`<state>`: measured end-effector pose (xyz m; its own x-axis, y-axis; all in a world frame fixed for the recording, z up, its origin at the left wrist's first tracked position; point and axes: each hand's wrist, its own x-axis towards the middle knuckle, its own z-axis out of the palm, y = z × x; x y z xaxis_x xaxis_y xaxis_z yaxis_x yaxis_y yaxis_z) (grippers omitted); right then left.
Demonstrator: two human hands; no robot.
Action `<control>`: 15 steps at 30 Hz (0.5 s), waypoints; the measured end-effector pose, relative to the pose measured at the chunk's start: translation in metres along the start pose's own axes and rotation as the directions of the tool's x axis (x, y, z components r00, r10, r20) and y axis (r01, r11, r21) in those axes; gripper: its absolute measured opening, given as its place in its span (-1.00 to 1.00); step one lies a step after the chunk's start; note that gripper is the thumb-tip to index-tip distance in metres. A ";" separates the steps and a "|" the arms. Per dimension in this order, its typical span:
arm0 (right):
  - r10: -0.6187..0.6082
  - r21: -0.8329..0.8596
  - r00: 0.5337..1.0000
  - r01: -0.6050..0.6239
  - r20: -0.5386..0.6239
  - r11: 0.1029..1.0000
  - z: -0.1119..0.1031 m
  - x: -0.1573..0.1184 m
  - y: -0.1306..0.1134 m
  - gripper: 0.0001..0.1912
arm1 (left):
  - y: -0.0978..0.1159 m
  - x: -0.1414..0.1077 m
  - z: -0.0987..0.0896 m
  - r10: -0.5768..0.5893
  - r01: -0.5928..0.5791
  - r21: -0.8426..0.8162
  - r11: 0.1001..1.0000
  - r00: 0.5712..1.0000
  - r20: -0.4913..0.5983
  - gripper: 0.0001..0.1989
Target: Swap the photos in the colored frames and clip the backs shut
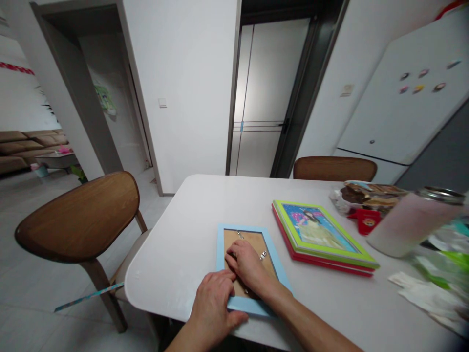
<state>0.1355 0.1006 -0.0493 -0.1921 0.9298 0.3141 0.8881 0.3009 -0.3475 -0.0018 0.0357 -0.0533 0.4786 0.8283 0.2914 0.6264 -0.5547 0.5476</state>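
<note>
Near the front edge of the white table (pixel 172 254), a light-blue frame (pixel 278 274) lies with its brown backing board (pixel 252 238) and small metal clips (pixel 263 255) facing up. The left hand (pixel 214 300) curves around its lower left corner, thumb by the bottom border, though whether it grips cannot be told, while the right hand (pixel 247 264) bends its fingers down onto the board's left side, any pinch hidden from view. Just beside the frame, to the right, a green frame (pixel 289 227) with a picture of a figure in a pale dress tops something red (pixel 330 265), near a pale tumbler (pixel 406 227).
</note>
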 end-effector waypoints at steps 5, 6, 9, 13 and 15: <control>0.122 -0.063 0.990 -0.126 -0.065 0.990 -0.002 0.018 0.032 -0.74 | 0.000 0.001 0.003 -0.001 0.001 -0.010 1.000 1.000 -0.018 -0.64; 0.142 -0.073 0.987 -0.147 -0.069 0.986 -0.001 0.022 0.037 -0.74 | 0.000 0.001 0.003 -0.002 0.002 -0.012 1.000 1.000 -0.016 -0.62; 0.170 -0.085 0.983 -0.175 -0.068 0.981 0.002 0.029 0.045 -0.74 | 0.000 0.002 0.003 -0.004 0.004 -0.019 1.000 1.000 -0.011 -0.61; 0.163 -0.070 0.985 -0.167 -0.050 0.984 -0.002 0.027 0.040 -0.71 | 0.000 0.002 0.005 -0.011 0.011 -0.021 1.000 1.000 -0.013 -0.64; 0.139 -0.050 0.990 -0.140 -0.037 0.989 -0.012 0.017 0.037 -0.67 | 0.000 0.002 0.005 -0.015 0.015 -0.025 1.000 1.000 -0.012 -0.67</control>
<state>0.1698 0.1249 -0.0464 -0.0515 0.9539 0.2955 0.9260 0.1564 -0.3435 0.0019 0.0372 -0.0565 0.4619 0.8374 0.2921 0.6180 -0.5401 0.5712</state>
